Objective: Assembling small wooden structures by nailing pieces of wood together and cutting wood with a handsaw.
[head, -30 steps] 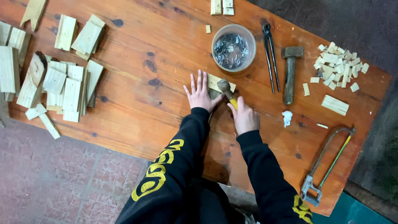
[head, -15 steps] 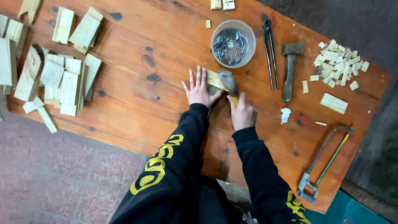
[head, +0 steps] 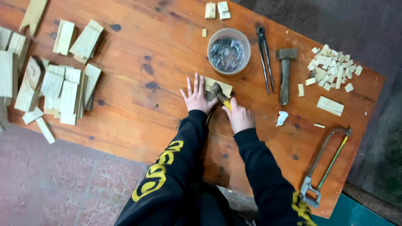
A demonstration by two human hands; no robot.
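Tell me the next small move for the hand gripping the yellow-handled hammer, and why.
Probably lift the yellow-handled hammer slightly and tap again. Its head rests on the small pale wooden piece, which the left hand pins flat to the orange wooden table, fingers spread close beside the head; the right hand should keep the stroke short.

This is a small wood workshop w/ an orange-brown wooden table [head: 138,83] on a red brick floor [head: 50,184]. On it lie cut pale wood blocks [head: 63,83], a round tub of metal nails [head: 228,51], a rusty hammer [head: 285,75], black pincers [head: 265,58] & a hacksaw [head: 324,165].
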